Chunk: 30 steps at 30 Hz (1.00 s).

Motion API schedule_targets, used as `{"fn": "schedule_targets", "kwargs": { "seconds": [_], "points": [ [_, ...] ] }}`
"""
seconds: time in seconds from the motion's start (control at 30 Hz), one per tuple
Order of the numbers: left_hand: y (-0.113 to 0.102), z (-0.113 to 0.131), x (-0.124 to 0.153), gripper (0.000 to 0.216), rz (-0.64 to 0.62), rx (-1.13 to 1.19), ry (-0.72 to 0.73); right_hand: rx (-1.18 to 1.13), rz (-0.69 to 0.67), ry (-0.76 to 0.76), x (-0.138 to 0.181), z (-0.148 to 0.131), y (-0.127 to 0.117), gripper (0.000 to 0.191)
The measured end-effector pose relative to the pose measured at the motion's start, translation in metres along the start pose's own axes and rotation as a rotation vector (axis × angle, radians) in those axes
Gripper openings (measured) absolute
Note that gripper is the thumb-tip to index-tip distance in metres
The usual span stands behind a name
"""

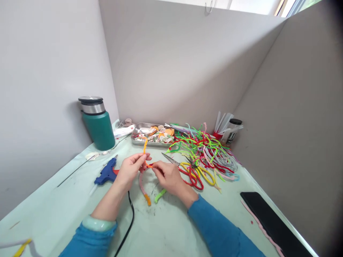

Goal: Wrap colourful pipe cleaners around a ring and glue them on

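Observation:
My left hand point(132, 167) pinches an orange pipe cleaner point(145, 146), whose upper end sticks up above the fingers with a small bend at its tip. The lower part bends across to my right hand point(168, 175), and its fingers are closed on that end. Below and between the hands, a pink pipe cleaner point(141, 182) with an orange tip curves down; whether it is joined to the orange one is hidden. A short green fuzzy piece point(160, 195) shows beside my right hand. Scissors with red handles point(193, 178) and others with yellow handles point(207, 175) lie right of that hand.
On the left are a blue glue gun point(107, 172), its black cord point(130, 217) and a green bottle point(98, 130). A metal tray point(138, 142) of small pieces stands behind the hands. Tangled pipe cleaners point(211, 150) lie back right. A black phone-like slab point(268, 217) rests front right.

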<state>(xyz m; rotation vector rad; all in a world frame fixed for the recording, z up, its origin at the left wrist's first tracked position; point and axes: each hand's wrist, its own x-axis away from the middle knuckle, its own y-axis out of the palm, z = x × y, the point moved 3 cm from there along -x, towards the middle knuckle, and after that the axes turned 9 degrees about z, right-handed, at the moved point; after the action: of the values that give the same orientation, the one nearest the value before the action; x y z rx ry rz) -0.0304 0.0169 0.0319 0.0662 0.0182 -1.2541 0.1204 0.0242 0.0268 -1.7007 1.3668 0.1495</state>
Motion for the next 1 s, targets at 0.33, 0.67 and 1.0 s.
{"fn": "schedule_targets", "kwargs": {
  "seconds": [0.33,0.67,1.0],
  "points": [
    [-0.003,0.0,0.001,0.034,-0.015,0.177,-0.045,0.222,-0.033,-0.123,0.005,0.006,0.003,0.016],
    [-0.016,0.01,-0.003,0.037,0.093,0.298,0.046,0.374,-0.087,-0.23,0.0,0.01,-0.005,0.014],
    [-0.025,0.009,-0.008,0.026,0.213,0.429,0.043,0.104,-0.009,-0.034,-0.009,0.026,-0.021,0.015]
  ]
}}
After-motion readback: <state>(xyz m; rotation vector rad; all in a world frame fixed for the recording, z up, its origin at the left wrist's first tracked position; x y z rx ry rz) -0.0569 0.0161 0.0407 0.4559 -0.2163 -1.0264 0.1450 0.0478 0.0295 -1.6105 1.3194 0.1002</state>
